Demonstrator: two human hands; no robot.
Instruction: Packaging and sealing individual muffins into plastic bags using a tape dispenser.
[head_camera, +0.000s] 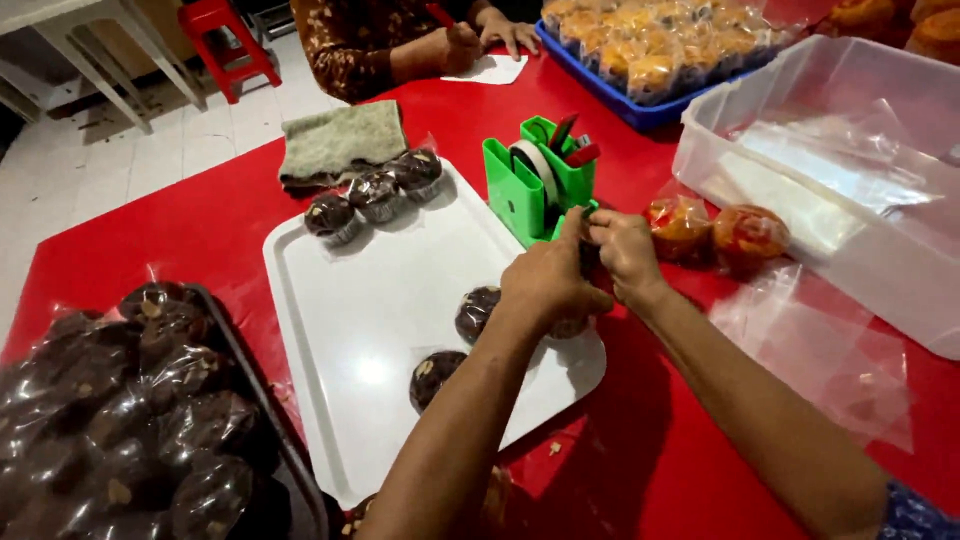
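1. Red desk (200, 225), head view: both hands meet at the front edge of the green tape dispenser (540, 185). The left hand (548, 280) and right hand (625, 250) each pinch shut on the neck of a bagged muffin (570, 325), which rests at the right edge of the white tray (370, 300), mostly hidden under the left hand.
2. Done, as far as I can judge: three wrapped chocolate muffins (375, 195) sit at the tray's far end beside a folded cloth (340, 140), and two orange muffins (715, 235) lie bagged right of the dispenser.
3. Left: two more chocolate muffins (455, 340) wait on the tray near the hands; whether their bags are sealed cannot be told. A dark tray (260, 400) of bagged muffins fills the near left.
4. Loose clear bags (820, 350) lie right, by a clear tub (900, 270). Another person's hands (490, 35) work across the desk.
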